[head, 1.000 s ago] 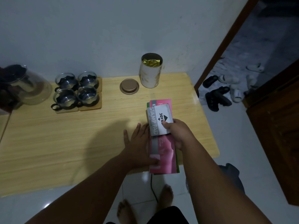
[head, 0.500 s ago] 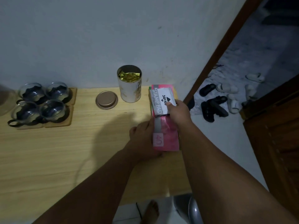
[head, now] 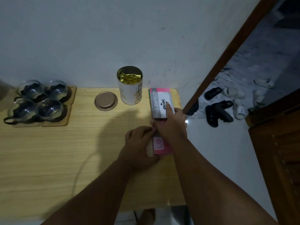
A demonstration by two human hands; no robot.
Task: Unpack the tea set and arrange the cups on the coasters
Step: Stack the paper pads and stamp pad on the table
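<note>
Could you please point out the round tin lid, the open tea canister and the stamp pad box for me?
round tin lid [head: 106, 101]: head view, centre of its flat top.
open tea canister [head: 129, 93]: head view, white side wall.
stamp pad box [head: 159, 104]: head view, printed top face.

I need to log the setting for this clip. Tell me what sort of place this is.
Probably a room in a home, by an entry: sandals and slippers lie beyond a wooden door frame, and a low wooden table holds glass cups and a tea tin.

Pink booklet [head: 159, 146] mid-section under the right hand [head: 172, 127]; perhaps a glass pot [head: 4, 95], cropped at left
</note>
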